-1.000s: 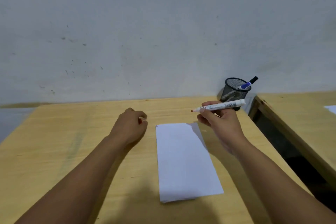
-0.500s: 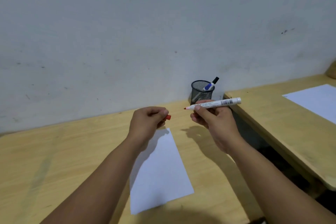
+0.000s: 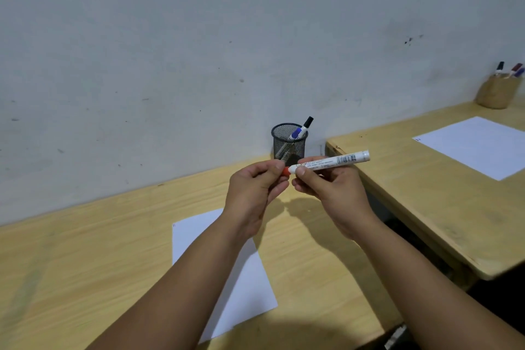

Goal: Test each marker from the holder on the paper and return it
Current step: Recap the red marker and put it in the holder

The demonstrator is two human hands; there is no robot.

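Observation:
My right hand [image 3: 329,193] grips a white marker [image 3: 338,161] held level above the desk, its tip end pointing left. My left hand [image 3: 255,190] pinches the marker's red cap [image 3: 285,171], which sits against the marker's tip end. Both hands hover in front of a black mesh holder [image 3: 288,142] standing against the wall, with a blue-and-black marker [image 3: 301,129] leaning in it. A white sheet of paper [image 3: 250,284] lies on the wooden desk [image 3: 85,264] under my left forearm, partly hidden by it.
A second wooden desk [image 3: 426,196] stands to the right across a dark gap, with another white sheet [image 3: 477,145] and a brown holder [image 3: 495,91] of markers at its far end. A pale wall rises right behind both desks.
My left hand has come right and brought the red cap onto the marker's tip, which was bare before. The view has swung right, so the paper and holder sit further left.

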